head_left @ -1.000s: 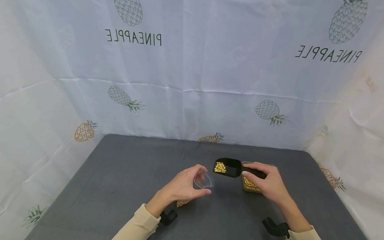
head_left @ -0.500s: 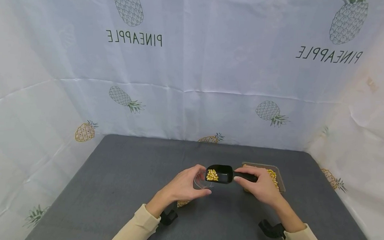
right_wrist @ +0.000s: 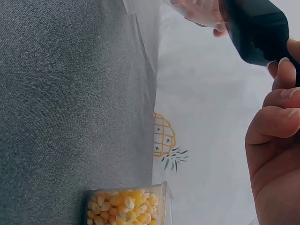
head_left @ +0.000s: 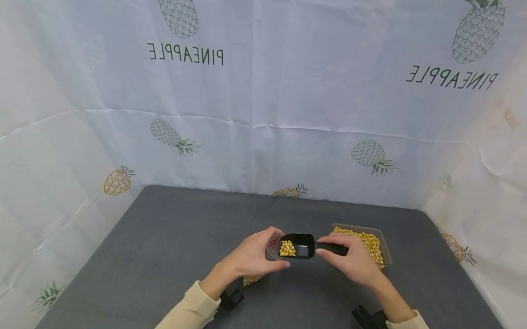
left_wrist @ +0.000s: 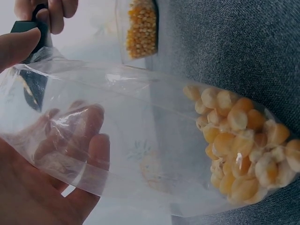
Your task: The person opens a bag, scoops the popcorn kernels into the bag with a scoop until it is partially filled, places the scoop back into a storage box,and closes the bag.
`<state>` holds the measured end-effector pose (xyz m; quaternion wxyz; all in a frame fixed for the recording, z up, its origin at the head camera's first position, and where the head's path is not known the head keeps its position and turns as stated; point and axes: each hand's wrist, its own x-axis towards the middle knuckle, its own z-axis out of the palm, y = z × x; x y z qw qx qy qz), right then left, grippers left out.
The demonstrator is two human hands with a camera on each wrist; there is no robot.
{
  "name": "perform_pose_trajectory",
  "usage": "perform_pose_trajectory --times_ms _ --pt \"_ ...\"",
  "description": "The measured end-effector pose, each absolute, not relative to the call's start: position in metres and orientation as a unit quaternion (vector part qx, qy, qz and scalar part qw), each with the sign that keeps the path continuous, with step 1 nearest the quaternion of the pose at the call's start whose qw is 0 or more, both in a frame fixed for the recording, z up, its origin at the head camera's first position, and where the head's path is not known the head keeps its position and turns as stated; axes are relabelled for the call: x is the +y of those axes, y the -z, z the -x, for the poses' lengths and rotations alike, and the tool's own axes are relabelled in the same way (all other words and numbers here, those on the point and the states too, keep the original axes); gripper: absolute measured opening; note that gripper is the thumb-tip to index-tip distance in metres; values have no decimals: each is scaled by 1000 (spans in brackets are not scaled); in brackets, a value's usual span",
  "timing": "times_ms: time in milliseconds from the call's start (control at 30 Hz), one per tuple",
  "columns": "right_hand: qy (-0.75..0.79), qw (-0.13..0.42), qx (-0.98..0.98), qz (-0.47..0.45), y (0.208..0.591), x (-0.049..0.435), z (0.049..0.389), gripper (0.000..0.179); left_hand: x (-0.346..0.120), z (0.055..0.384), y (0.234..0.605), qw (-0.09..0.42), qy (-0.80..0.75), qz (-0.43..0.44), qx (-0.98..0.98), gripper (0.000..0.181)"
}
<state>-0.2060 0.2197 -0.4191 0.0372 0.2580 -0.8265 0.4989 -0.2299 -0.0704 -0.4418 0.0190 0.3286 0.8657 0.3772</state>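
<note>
My left hand point(head_left: 256, 253) grips the upper part of a clear plastic bag point(left_wrist: 131, 112), its fingers showing through the film and its mouth spread round. Corn kernels point(left_wrist: 243, 145) fill the bag's bottom, down by the grey cloth. Between thumb and fingers, my right hand point(head_left: 352, 261) pinches the handle of a black scoop point(head_left: 304, 246). A small heap of yellow kernels point(head_left: 288, 248) lies at the scoop's front end. That front end overlaps the bag's mouth in the head view, and in the left wrist view it shows inside the film.
A clear rectangular container point(head_left: 389, 258) of corn kernels stands to the right, partly behind my right hand. Dark grey cloth point(head_left: 174, 244) covers the table. White pineapple-print fabric point(head_left: 293, 101) hangs at the back and both sides.
My right hand has moved left and toward me with the scoop, from right of the bag to over its mouth. More of the container shows now. My left hand stays in place.
</note>
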Motion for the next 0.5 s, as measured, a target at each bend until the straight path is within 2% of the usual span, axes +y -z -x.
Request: perform_pose_trajectory --times_ms 500 --pt "-446 6 -849 -282 408 207 209 18 -70 228 440 40 -380 -318 867 62"
